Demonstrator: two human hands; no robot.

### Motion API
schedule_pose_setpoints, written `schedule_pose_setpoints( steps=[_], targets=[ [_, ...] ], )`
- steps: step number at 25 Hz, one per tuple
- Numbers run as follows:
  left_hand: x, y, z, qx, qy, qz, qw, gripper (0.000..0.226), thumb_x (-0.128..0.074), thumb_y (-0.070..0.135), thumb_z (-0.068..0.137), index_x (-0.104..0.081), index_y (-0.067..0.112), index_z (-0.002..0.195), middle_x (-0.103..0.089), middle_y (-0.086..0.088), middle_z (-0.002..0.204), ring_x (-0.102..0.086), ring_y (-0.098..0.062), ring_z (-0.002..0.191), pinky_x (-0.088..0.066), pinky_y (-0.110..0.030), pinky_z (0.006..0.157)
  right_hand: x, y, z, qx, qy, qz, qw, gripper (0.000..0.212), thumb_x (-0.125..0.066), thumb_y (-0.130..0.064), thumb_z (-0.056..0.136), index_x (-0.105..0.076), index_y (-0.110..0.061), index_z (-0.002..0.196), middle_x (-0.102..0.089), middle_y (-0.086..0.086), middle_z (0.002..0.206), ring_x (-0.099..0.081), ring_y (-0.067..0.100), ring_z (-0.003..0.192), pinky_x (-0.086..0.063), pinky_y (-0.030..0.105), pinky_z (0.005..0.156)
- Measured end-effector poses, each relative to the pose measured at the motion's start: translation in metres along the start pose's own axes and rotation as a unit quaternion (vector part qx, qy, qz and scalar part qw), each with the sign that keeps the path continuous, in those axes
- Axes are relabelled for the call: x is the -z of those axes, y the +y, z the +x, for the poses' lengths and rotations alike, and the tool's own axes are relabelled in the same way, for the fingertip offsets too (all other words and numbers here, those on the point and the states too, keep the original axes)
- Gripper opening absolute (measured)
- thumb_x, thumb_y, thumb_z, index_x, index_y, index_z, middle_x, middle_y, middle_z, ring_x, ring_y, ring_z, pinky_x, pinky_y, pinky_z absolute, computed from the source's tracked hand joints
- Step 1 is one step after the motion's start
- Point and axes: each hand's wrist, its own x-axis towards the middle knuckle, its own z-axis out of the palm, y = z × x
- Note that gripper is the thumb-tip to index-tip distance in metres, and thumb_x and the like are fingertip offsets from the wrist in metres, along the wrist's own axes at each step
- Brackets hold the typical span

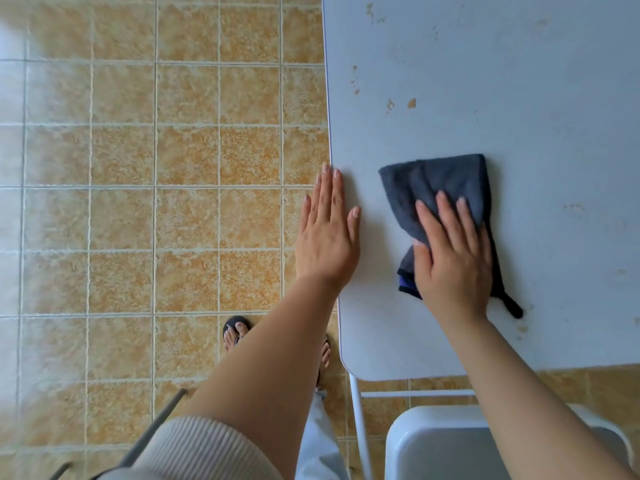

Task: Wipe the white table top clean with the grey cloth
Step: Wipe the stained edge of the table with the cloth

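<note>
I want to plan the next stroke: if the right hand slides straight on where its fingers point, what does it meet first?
Only more grey cloth under the right hand, then bare table top; the brown spots seem slightly left of that line.

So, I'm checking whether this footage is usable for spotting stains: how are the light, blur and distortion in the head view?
Head view: soft, even light on the white table top, with brown spots readable; glare washes out the floor tiles at far left; wide-angle bending curves the table edge; the grey cloth and right hand look sharp.
</note>
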Motion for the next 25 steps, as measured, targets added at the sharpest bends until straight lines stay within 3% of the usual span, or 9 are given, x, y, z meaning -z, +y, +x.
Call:
schedule_pose_setpoints(
  steps=[6,12,16,21,25],
  targets=[
    [-0.005,0.005,0.031,0.017,0.042,-0.031,0.998,0.058,-0.017,0.035,0.102,-0.004,0.011,0.154,0.0,-0.002,0.162,0.002,-0.011,0.148,-0.002,-0.032,0.121,-0.024,-0.014,0.072,-0.147,0.05,-0.015,0.988,0.047,-0.049,-0.033,0.097,-0.053,-0.024,0.143,-0.045,0.006,0.155,-0.039,0.034,0.144,-0.037,0.056,0.112],
    [-0.006,0.005,0.029,0.012,0.042,-0.025,0.999,0.059,-0.014,0.036,0.102,-0.006,0.011,0.154,0.0,-0.002,0.162,0.002,-0.01,0.148,-0.002,-0.033,0.121,-0.017,-0.033,0.035,0.004,0.035,-0.007,0.999,0.042,-0.04,-0.042,0.107,-0.054,-0.026,0.143,-0.047,0.003,0.153,-0.042,0.028,0.143,-0.038,0.051,0.112],
    [-0.005,0.004,0.032,0.017,0.044,-0.02,0.999,0.058,-0.016,0.035,0.102,-0.005,0.012,0.154,0.0,-0.001,0.162,0.003,-0.01,0.148,-0.004,-0.035,0.121,-0.01,0.005,0.027,-0.058,0.04,-0.016,0.997,0.042,-0.038,-0.039,0.108,-0.054,-0.024,0.143,-0.047,0.003,0.153,-0.041,0.03,0.144,-0.041,0.053,0.109],
    [0.0,0.002,0.036,-0.001,0.027,0.025,0.999,0.059,-0.018,0.038,0.102,-0.004,0.012,0.154,0.001,-0.002,0.162,0.004,-0.012,0.148,-0.003,-0.036,0.121,-0.033,-0.01,0.116,-0.166,0.071,-0.021,0.983,0.042,-0.044,-0.04,0.103,-0.056,-0.024,0.14,-0.049,0.005,0.152,-0.043,0.034,0.142,-0.041,0.055,0.109],
    [0.011,-0.005,0.069,-0.022,0.016,0.045,0.999,0.059,-0.015,0.038,0.101,-0.005,0.012,0.154,0.0,-0.003,0.162,0.003,-0.014,0.149,-0.003,-0.037,0.121,-0.043,-0.054,0.142,-0.105,0.051,-0.02,0.993,0.042,-0.046,-0.04,0.102,-0.056,-0.027,0.141,-0.049,0.004,0.152,-0.043,0.031,0.142,-0.039,0.053,0.11]
  ],
)
